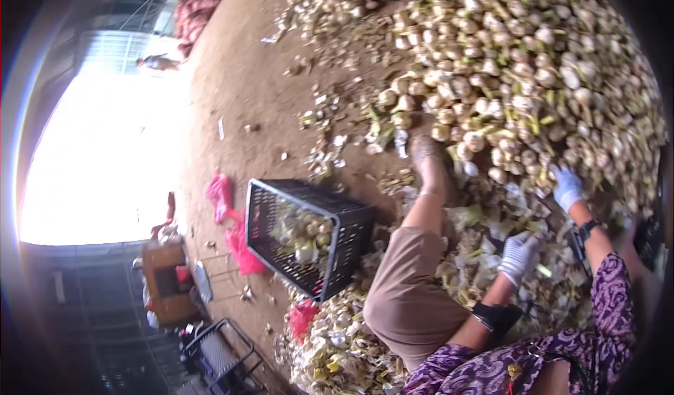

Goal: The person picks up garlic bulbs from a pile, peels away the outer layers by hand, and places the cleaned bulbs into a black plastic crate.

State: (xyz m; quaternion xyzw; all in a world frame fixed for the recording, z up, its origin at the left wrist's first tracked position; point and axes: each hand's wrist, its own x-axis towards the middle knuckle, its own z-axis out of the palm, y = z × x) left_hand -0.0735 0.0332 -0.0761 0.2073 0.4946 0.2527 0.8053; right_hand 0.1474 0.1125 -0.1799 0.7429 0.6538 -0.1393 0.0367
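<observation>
Garlic (519,65) is heaped in a big pile on the dirt floor (239,86), ahead and to the right. The pile's near edge is reached by the gloved right hand (567,188); its grip cannot be told. The gloved left hand (519,254) is curled over husks (484,268). A black crate (354,230) stands to the left.

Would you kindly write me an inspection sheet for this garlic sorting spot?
Surface: bare dirt floor, littered with husk scraps.
Job's things: large garlic heap; black crate tilted, partly filled with bulbs.
Clutter: peelings pile; pink bags beside the crate; wooden box.
Hands: left hand gloved, over trimmings, grip unclear; right hand gloved, reaching at the heap's edge, grip unclear.
Cables: nothing seen.
Surroundings: bright opening at left; red sacks far off.
</observation>
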